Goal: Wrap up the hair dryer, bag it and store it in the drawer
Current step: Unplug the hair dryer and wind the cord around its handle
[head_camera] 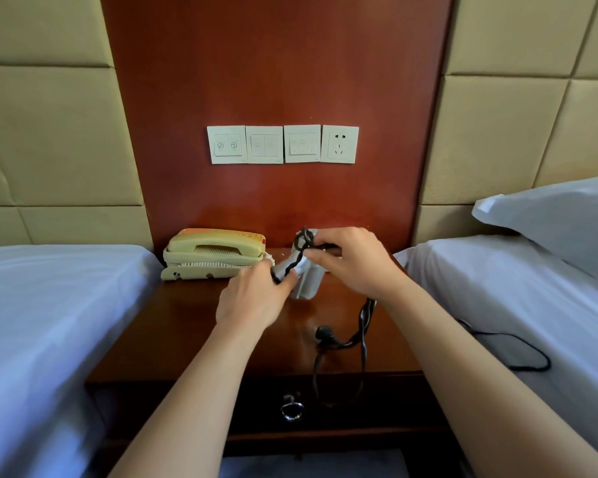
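Facing me, a polished red-brown wood panel [277, 63] rises between beige padded wall panels [49, 132] on either side. Set in the wood is a row of four white plates: three switch plates [264, 144] and, rightmost, a socket [339, 144]. Below stands a dark wooden desk [187, 326], with a cream telephone [214, 253] at its left rear. On my left is a white-sheeted bed [49, 305]. On my right is a second bed [515, 305] bearing a pillow [560, 219].

Hair dryer [306, 286] partly behind right hand [354, 267]
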